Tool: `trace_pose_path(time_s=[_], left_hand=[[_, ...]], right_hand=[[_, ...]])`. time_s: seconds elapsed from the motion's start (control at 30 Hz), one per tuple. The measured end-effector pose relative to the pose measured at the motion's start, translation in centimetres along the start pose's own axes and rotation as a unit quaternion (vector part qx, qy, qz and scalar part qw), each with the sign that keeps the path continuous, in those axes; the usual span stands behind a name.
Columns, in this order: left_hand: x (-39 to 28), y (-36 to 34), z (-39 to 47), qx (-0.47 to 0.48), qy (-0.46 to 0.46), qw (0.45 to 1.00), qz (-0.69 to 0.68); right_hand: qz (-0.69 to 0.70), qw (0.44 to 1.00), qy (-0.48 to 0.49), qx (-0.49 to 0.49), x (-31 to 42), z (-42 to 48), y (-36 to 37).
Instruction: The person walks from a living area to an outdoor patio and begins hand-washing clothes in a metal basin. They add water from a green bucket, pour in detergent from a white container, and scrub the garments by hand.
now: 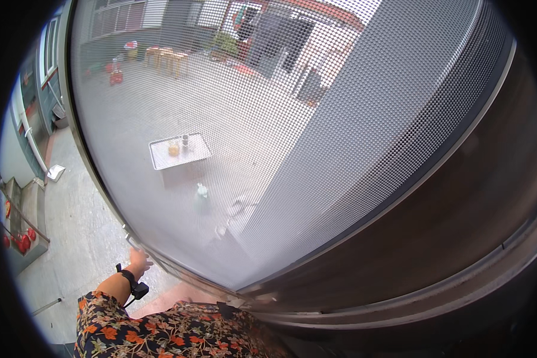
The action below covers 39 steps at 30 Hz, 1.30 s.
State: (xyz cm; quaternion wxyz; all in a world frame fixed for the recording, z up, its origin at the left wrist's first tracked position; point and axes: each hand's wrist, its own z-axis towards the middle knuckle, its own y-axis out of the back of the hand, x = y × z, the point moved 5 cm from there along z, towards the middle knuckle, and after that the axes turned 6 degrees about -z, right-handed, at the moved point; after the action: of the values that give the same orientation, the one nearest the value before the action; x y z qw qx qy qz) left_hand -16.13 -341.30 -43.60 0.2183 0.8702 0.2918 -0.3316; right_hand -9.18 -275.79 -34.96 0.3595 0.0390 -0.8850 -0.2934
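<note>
My left hand [139,259] reaches forward to the edge of a metal mesh screen door [259,121]. It is at the lower end of the door's handle [131,240], some fingers spread toward the frame. Whether it grips the handle is hard to make out. A black strap with a small box [139,291] is on that wrist. The mesh panel stands right in front of me and fills most of the view. My right hand is out of view.
Through the mesh I see a concrete yard with a tray-like table [181,156], wooden stools [166,57] and a potted plant [225,43]. At left are a white dustpan [56,172], concrete steps [33,203] and red objects [24,241]. A dark panel [447,232] curves along my right.
</note>
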Motion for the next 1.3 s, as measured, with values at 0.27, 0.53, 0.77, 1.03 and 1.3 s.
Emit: trace_pose_path(time_s=[0.27, 0.53, 0.77, 1.03, 1.3], left_hand=[[1.2, -1.3, -0.6, 0.091, -0.007, 0.995, 0.029], [3.3, -2.1, -0.2, 0.203, 0.023, 0.978, 0.048], [3.1, -3.1, -2.8, 0.246, 0.042, 0.965, 0.083], [3.7, -4.0, -3.8, 0.266, 0.042, 0.951, 0.152], [5.8, -1.8, -1.1, 0.264, -0.011, 0.934, 0.238]], right_hand=[[0.015, 1.000, 0.000, 0.002, -2.8, 0.9, -3.4], [0.034, 0.999, -0.008, 0.002, -6.0, 0.8, -6.4], [0.047, 0.999, -0.019, 0.003, -10.1, 0.2, -8.9], [0.067, 0.997, -0.041, -0.023, -14.2, -3.4, -8.8], [0.085, 0.993, -0.059, -0.048, -18.4, -6.3, -8.9]])
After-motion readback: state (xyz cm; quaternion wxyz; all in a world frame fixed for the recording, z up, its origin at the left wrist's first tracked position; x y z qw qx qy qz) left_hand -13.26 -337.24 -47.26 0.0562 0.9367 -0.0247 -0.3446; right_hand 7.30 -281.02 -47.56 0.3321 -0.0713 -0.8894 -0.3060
